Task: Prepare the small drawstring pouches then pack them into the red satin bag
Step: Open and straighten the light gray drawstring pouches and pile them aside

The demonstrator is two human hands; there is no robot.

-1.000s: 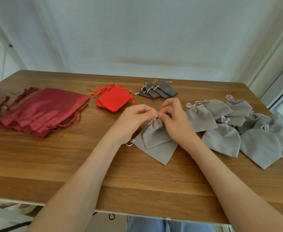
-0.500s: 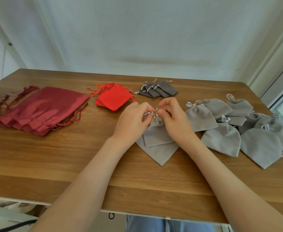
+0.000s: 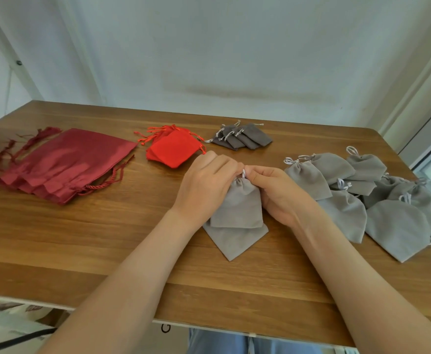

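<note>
A small grey drawstring pouch (image 3: 238,205) lies in the middle of the wooden table (image 3: 107,238), on top of a flat grey pouch (image 3: 234,242). My left hand (image 3: 206,186) and my right hand (image 3: 278,192) meet at its gathered neck, each pinching the white drawstring there. The red satin bags (image 3: 63,162) lie stacked at the far left, with twisted cords trailing.
A stack of bright red pouches (image 3: 173,148) and a fan of dark grey pouches (image 3: 245,136) lie at the back. Several cinched grey pouches (image 3: 362,195) spread over the right side. The table's front edge is close to my body.
The held pouch has swung from tilted to lying straight, its neck drawn tighter. Both hands stay together at the drawstring and sit slightly nearer to me.
</note>
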